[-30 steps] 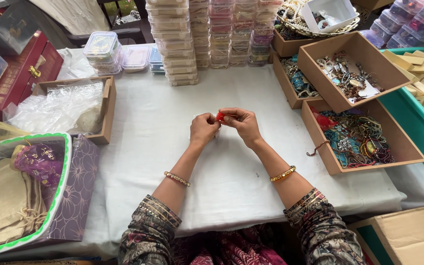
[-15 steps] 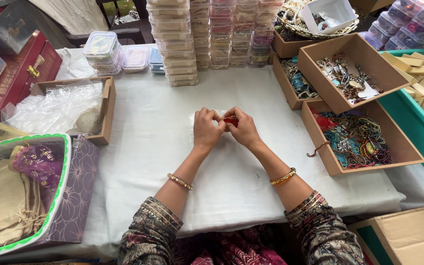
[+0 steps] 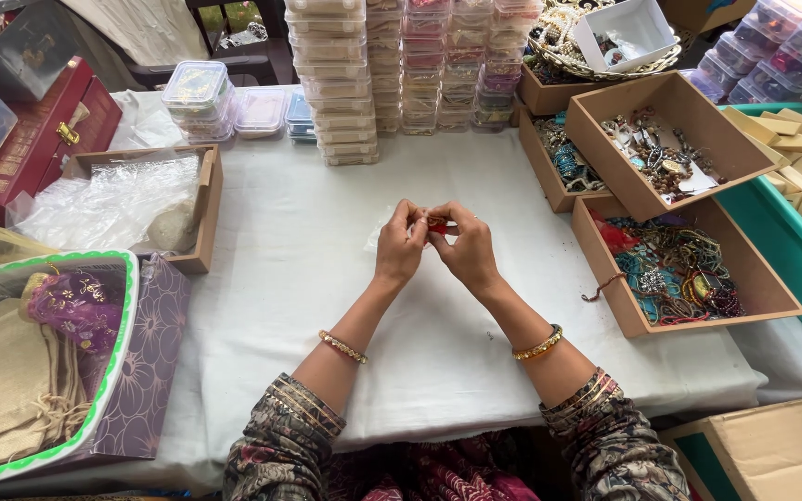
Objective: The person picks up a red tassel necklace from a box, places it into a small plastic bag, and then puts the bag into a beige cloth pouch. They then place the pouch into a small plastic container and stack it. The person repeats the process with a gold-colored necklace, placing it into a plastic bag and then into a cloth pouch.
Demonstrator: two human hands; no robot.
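Above the middle of the white cloth-covered table (image 3: 327,306), left hand (image 3: 401,249) and right hand (image 3: 466,252) pinch a small red bead-like piece (image 3: 437,225) between fingertips; a slack grip could drop it

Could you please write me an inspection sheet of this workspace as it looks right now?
Surface: white tablecloth, bare around the hands.
Job's things: small red item, pinched by both hands.
Clutter: open cardboard boxes of jewellery, stacked clear plastic boxes, tray with clear plastic bags, basket of cloth pouches.
Grippers: left hand and right hand raised over the cloth, fingertips together.
Cables: nothing seen.
Surroundings: red case, teal bin.
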